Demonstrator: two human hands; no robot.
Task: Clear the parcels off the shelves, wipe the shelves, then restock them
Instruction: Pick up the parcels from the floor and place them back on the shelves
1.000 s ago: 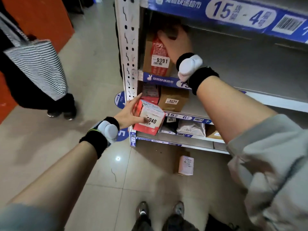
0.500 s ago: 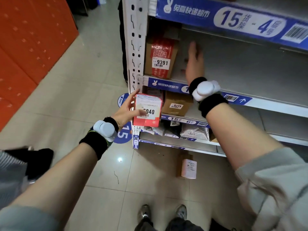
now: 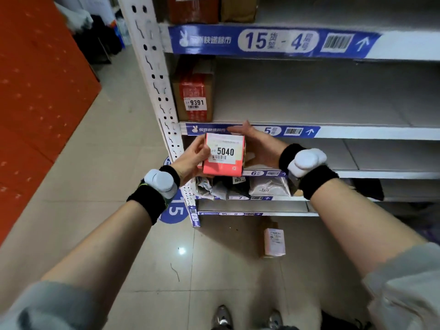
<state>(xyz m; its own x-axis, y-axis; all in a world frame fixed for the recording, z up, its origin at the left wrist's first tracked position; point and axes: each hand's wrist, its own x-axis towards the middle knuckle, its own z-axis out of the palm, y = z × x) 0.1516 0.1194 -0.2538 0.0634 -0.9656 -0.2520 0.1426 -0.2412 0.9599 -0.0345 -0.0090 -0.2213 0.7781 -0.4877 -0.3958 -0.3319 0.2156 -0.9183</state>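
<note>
Item held: one small red box (image 3: pixel 223 154) with a white label reading 5040, carried upright in front of the shelf unit (image 3: pixel 152 91), level with the blue edge strip (image 3: pixel 252 131) marked 5. Left hand (image 3: pixel 192 158): fingers and thumb curled round the box's left side, gripping it. Right hand (image 3: pixel 258 148): palm against the box's right side, fingers extended behind and over its top edge, steadying it without curling shut. Both wrists carry a black band with a white device, left (image 3: pixel 160 183) and right (image 3: pixel 306 161). Shelf above strip 5: one brown carton (image 3: pixel 194 91) with red tape and a label reading 9391, standing upright at the far left against the white perforated post; the shelf board (image 3: pixel 309 101) to its right is bare grey. Top shelf, above the strip (image 3: pixel 273 41) marked 15-4: two cartons, only their lower parts in view. Lower shelf near strip 7: several grey and white soft bags (image 3: pixel 269 188), one partly hidden by the box. Floor: one pale box (image 3: pixel 274 242) standing on beige tiles just in front of the lowest shelf; a round blue floor sticker (image 3: pixel 175 211) marked 15 beside the post. Left edge: an orange wall (image 3: pixel 35 91).
</note>
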